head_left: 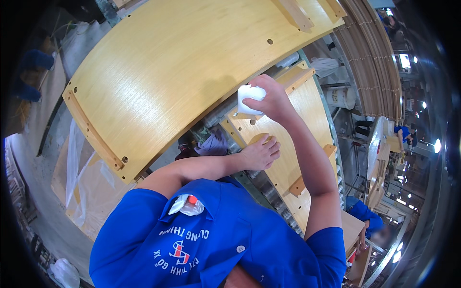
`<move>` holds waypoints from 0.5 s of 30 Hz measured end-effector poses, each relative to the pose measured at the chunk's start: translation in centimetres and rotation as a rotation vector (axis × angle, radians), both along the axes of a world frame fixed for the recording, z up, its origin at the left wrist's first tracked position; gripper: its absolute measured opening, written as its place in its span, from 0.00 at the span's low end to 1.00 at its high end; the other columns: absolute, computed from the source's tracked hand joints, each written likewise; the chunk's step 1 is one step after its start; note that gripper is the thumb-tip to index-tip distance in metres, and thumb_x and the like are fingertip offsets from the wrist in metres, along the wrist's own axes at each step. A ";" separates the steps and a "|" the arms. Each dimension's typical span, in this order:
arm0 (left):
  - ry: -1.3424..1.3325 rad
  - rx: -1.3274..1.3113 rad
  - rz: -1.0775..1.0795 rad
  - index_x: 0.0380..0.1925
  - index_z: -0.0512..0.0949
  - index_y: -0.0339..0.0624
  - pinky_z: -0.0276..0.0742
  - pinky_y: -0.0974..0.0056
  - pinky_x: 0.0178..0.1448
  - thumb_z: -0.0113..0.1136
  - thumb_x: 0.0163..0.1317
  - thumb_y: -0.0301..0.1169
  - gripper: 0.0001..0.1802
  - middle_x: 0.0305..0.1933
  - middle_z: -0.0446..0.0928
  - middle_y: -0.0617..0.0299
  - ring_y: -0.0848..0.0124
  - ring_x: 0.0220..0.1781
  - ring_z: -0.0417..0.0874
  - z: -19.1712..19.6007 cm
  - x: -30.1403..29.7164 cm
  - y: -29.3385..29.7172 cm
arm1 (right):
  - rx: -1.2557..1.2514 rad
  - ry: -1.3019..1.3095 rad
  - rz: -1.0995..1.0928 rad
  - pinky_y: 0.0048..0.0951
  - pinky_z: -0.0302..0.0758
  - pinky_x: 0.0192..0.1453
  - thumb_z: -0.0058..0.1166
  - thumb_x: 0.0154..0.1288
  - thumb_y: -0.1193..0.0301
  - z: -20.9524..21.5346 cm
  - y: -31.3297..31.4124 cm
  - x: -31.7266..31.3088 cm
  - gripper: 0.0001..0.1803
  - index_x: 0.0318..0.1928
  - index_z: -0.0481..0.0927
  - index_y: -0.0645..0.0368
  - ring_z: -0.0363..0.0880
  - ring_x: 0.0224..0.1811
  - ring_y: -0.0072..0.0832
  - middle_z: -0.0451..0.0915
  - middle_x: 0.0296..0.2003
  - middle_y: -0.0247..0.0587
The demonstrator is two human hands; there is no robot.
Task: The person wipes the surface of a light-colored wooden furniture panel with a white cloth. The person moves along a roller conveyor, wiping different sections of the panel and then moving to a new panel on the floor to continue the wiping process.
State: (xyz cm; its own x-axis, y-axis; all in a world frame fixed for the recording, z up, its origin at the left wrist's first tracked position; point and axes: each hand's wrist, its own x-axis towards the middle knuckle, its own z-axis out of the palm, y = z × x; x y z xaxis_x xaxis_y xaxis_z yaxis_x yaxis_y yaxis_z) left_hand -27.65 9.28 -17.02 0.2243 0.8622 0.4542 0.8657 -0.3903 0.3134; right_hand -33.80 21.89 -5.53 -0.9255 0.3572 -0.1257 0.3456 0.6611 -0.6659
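Observation:
My right hand (272, 100) is closed on a folded white sheet, paper or thin cloth (247, 102), held near the end of a pale varnished wooden panel (312, 113). My left hand (261, 152) lies over the near side of that panel with its fingers curled. Something yellowish shows at its fingers, but I cannot make out what it holds. Wooden cleats cross the panel: one (300, 80) lies beyond my right hand, and another (297, 186) is right of my left hand. Holes dot the panel's surface.
A larger varnished panel (158, 72) with holes and end cleats fills the upper left. Rollers (340, 180) run beside the smaller panel. Tall stacked boards (372, 57) and a white bucket (342, 97) stand at the right. Clear plastic film (77, 168) hangs at left. Other people work far right.

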 end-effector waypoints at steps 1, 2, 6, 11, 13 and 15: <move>0.003 0.002 0.000 0.45 0.71 0.41 0.55 0.47 0.61 0.48 0.57 0.43 0.21 0.51 0.67 0.52 0.55 0.57 0.63 0.0 0.0 0.0 | 0.023 0.009 0.009 0.29 0.73 0.42 0.65 0.43 0.70 0.1 0.0 -0.1 0.18 0.36 0.75 0.63 0.76 0.37 0.32 0.75 0.35 0.41; 0.009 -0.003 -0.003 0.45 0.71 0.41 0.55 0.47 0.61 0.47 0.58 0.43 0.21 0.51 0.67 0.52 0.55 0.58 0.63 0.0 -0.1 0.0 | 0.031 0.003 0.012 0.29 0.73 0.42 0.65 0.43 0.70 0.3 -0.1 -0.1 0.18 0.36 0.75 0.64 0.76 0.37 0.32 0.75 0.35 0.42; 0.027 -0.019 -0.012 0.46 0.71 0.41 0.55 0.46 0.62 0.46 0.59 0.43 0.21 0.52 0.67 0.52 0.55 0.58 0.63 0.1 -0.2 0.0 | 0.043 -0.012 0.015 0.29 0.73 0.41 0.64 0.44 0.71 0.5 0.1 -0.1 0.18 0.36 0.75 0.64 0.76 0.37 0.34 0.75 0.35 0.43; 0.028 -0.010 -0.005 0.48 0.70 0.40 0.55 0.46 0.62 0.45 0.59 0.43 0.22 0.52 0.66 0.51 0.55 0.58 0.63 0.0 0.0 -0.1 | 0.112 0.051 -0.024 0.29 0.73 0.41 0.63 0.44 0.72 0.8 1.7 0.5 0.17 0.37 0.76 0.64 0.76 0.36 0.33 0.75 0.35 0.42; 0.031 -0.018 -0.010 0.48 0.70 0.39 0.55 0.45 0.62 0.45 0.59 0.43 0.22 0.52 0.67 0.51 0.54 0.58 0.63 -0.1 0.0 -0.1 | 0.143 0.075 -0.038 0.29 0.73 0.40 0.62 0.45 0.73 0.8 3.0 0.7 0.16 0.37 0.76 0.64 0.76 0.36 0.32 0.75 0.35 0.42; 0.021 0.001 -0.011 0.48 0.70 0.39 0.55 0.45 0.62 0.45 0.59 0.43 0.23 0.51 0.67 0.51 0.54 0.57 0.64 -0.3 0.0 -0.1 | 0.194 0.074 -0.070 0.32 0.72 0.41 0.62 0.44 0.71 1.1 4.2 0.8 0.16 0.35 0.76 0.64 0.76 0.36 0.37 0.75 0.35 0.44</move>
State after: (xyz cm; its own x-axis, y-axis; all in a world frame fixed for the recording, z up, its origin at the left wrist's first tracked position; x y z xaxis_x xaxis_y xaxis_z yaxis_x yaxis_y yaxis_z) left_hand -27.61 9.18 -17.29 0.2432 0.8590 0.4504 0.8680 -0.4000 0.2942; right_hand -32.99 26.07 -4.44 -0.9018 0.4317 0.0188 0.3501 0.7555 -0.5538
